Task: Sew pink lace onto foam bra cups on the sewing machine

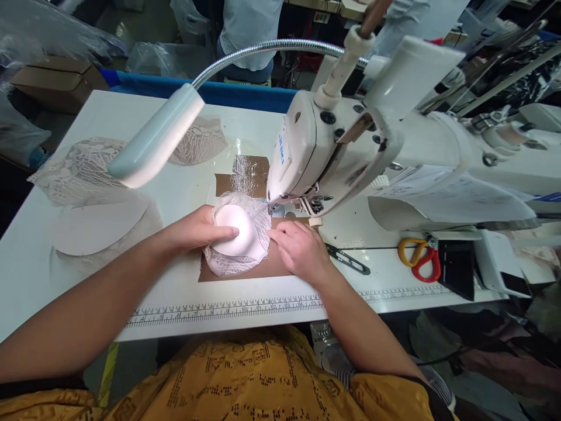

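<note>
A white moulded bra cup point(245, 227) with pale lace point(228, 268) around its edge lies at the needle of a white sewing machine point(293, 158). My left hand point(202, 229) grips the cup's left side, thumb on top and fingers hidden beneath. On the right side, my right hand point(300, 248) pinches the lace edge between thumb and fingertips, just in front of the presser foot. Under the work, brown card point(280, 263) is fixed to the table. A black thread snipper point(350, 260) rests to the right of my right hand.
Lace pieces point(83, 164) and another pale cup piece point(103, 228) lie at left. A lamp point(158, 134) on a bendable metal neck hangs over the table. Red and yellow scissors point(421, 257) and a dark phone-like slab point(456, 268) lie at right. A person point(249, 35) is behind the table.
</note>
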A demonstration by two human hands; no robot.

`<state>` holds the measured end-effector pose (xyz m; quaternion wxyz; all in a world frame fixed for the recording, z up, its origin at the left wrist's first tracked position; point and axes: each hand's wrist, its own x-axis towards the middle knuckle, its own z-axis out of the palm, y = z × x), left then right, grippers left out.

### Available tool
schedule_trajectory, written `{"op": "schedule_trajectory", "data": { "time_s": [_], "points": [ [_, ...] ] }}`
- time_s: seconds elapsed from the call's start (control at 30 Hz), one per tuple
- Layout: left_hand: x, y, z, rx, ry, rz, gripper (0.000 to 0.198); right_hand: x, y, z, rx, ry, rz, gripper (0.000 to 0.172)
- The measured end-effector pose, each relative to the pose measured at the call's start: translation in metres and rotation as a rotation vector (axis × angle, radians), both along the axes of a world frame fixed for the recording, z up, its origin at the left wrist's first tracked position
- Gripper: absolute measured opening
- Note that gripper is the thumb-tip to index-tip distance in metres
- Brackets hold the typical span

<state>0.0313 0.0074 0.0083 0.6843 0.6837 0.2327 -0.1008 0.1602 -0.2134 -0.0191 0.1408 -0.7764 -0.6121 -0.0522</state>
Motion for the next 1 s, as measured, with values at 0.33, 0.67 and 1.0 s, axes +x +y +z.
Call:
{"op": "schedule_trajectory", "data": {
  "time_s": [0.33,0.67,1.0],
  "points": [
    [-0.001,0.004,-0.004,0.126,-0.003,-0.093,0.036,-0.001,0.002,-0.003,-0.007,0.011,-0.064,0.031],
    [-0.002,0.001,-0.001,0.095,-0.045,-0.077,0.040,-0.006,0.001,-0.002,-0.032,0.051,-0.125,0.032],
    [0.003,0.003,-0.004,0.060,-0.081,0.020,0.041,-0.005,0.013,-0.001,-0.095,0.017,-0.190,0.036]
  ]
}}
